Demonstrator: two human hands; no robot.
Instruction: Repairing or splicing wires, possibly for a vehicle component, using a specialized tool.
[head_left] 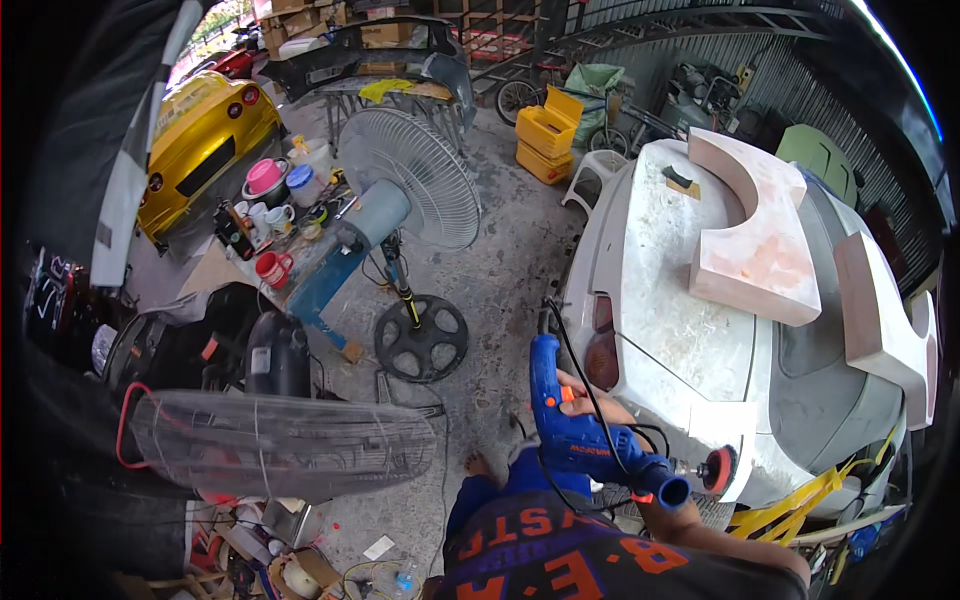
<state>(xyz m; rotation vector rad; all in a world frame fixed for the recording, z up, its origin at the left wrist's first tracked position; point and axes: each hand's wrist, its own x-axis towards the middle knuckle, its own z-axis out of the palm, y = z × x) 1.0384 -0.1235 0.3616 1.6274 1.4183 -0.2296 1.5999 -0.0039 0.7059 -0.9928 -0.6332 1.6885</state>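
Note:
A blue power drill [590,442] with an orange trigger and a black cord is in my right hand [578,395], whose fingers are closed around the grip by the trigger. The drill body hides part of my right forearm. From the metal chuck sticks out a round, red-edged disc [718,469]. It sits beside a bright white flat piece [722,430] at the near corner of the white-grey car body part [660,260]; I cannot tell whether they touch. A hollow blue tube [672,490] juts from the drill near the chuck. My left hand is out of view.
Curved white blocks [755,255] lie on the car part. A pedestal fan [410,180] stands left of centre; a second, wrapped fan [280,445] is nearer. Mugs and tubs cover a bench [330,280]. Yellow straps [800,502] hang lower right. A yellow toolbox [546,138] stands behind.

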